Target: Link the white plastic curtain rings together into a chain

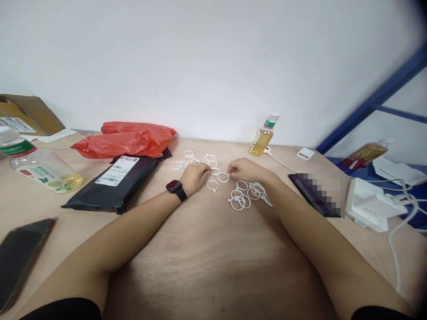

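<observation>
Several white plastic rings (248,194) lie scattered on a light wooden table (207,258), some behind my hands near the wall. My left hand (195,175), with a black smartwatch (175,189) on its wrist, is curled with its fingertips pinched on a white ring (215,171). My right hand (245,170) is also curled, pinching a ring (223,177) that joins the left one. A further ring (212,185) lies just below them. Both hands meet over the middle of the table.
A black mailer bag (116,182) and red plastic bag (125,141) lie left. A lying bottle (40,168), a phone (18,258) and a cardboard box (26,114) sit far left. An upright bottle (263,135), a tablet (315,195), white chargers (375,206) and cables stand right.
</observation>
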Action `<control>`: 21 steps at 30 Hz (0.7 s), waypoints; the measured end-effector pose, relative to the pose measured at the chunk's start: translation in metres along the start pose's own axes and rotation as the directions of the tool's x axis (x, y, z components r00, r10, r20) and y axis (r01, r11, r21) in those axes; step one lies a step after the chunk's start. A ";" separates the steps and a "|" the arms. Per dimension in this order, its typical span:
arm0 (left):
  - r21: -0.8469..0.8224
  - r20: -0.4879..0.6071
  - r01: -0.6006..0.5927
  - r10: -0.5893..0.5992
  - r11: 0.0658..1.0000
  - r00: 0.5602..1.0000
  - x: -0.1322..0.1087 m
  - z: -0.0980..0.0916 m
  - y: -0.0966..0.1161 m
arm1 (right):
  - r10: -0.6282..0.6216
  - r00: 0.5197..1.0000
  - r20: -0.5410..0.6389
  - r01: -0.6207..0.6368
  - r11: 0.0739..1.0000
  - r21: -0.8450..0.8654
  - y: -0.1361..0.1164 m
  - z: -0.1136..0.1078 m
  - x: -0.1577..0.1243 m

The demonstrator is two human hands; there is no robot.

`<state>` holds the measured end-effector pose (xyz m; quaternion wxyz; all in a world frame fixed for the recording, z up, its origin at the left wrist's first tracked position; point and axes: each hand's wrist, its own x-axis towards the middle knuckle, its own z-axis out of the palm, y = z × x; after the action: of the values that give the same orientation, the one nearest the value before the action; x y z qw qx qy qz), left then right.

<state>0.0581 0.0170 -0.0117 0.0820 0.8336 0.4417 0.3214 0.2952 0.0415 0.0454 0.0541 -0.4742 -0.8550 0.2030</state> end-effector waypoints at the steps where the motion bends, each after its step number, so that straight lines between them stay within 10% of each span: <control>1: -0.018 -0.027 0.020 -0.020 1.000 0.999 0.000 0.000 -0.001 | 0.013 1.000 0.024 -0.013 1.000 0.008 0.001 -0.002 -0.001; 6: -0.095 -0.130 0.046 -0.058 0.994 0.990 -0.002 0.002 -0.003 | 0.010 0.999 -0.033 -0.007 0.996 0.090 0.004 -0.003 -0.002; 10: -0.102 -0.130 0.008 -0.021 0.995 0.991 -0.002 0.001 0.000 | -0.134 0.937 -0.322 0.211 0.953 0.218 -0.013 0.008 0.002; 14: -0.129 -0.170 -0.010 -0.012 0.992 0.985 -0.003 0.000 0.001 | -0.295 0.890 -0.348 0.381 0.900 0.212 -0.029 0.028 0.007; 21: -0.207 -0.246 0.006 -0.058 0.978 0.967 -0.002 0.000 -0.003 | 0.012 0.890 -0.456 0.250 0.823 0.509 -0.026 0.048 0.010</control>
<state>0.0555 0.0170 -0.0139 0.1160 0.7660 0.4266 0.4666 0.2557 0.0234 0.0107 0.3938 -0.4152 -0.7526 0.3260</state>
